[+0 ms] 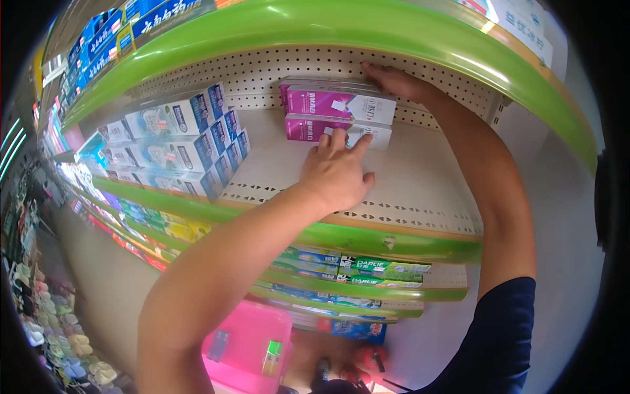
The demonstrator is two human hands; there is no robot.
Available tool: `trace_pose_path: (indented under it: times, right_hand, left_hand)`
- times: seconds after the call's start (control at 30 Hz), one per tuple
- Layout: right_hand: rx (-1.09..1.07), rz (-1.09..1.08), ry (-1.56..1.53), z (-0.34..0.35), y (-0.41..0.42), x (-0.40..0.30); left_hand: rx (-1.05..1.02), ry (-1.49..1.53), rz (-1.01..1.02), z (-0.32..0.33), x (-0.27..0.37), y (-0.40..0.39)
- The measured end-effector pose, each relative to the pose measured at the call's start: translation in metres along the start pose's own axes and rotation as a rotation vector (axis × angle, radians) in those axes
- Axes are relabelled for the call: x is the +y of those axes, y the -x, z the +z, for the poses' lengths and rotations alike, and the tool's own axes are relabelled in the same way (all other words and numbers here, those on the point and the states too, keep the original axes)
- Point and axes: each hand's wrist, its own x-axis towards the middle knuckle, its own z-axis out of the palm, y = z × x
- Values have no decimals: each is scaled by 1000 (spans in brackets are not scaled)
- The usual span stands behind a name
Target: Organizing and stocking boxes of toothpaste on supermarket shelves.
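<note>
Purple-and-white toothpaste boxes (339,106) stand stacked in rows on a white metal shelf (423,177), near its perforated back panel. My left hand (339,172) is in front of the stack, its fingertips against the front of the lower box and its thumb held apart. Behind the stack, at its upper right, my right hand (393,82) reaches in by the back panel; its fingers are partly hidden, and whether they press on the rear boxes is unclear. Left of the stack, white-and-blue toothpaste boxes (172,143) are piled in several rows.
Green shelf edges (423,244) curve above and below my arms. Lower shelves hold green Darlie toothpaste boxes (384,266). A pink plastic bin (246,335) with a few small items is below. A red object (371,359) lies near my feet. Slippers (74,340) hang or stand at far left.
</note>
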Motion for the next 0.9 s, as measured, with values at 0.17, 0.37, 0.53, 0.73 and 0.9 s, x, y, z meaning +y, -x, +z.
trace_pose_path:
  times: [0.17,0.37,0.53,0.73,0.9]
  right_hand:
    - [-35,-48,493,2,-25,-36]
    - [-219,-68,291,21,-50,-59]
    - [-180,-62,247,30,-39,-63]
    - [-370,-143,225,11,-23,-84]
    - [-350,-337,354,15,-14,-86]
  left_hand:
    - [-77,32,-42,2,-2,-3]
    - [-148,102,-146,-3,-5,-20]
    - [-98,140,-151,-7,-13,-29]
    - [-68,57,-138,2,-14,-20]
    - [-30,31,-129,7,-13,-19]
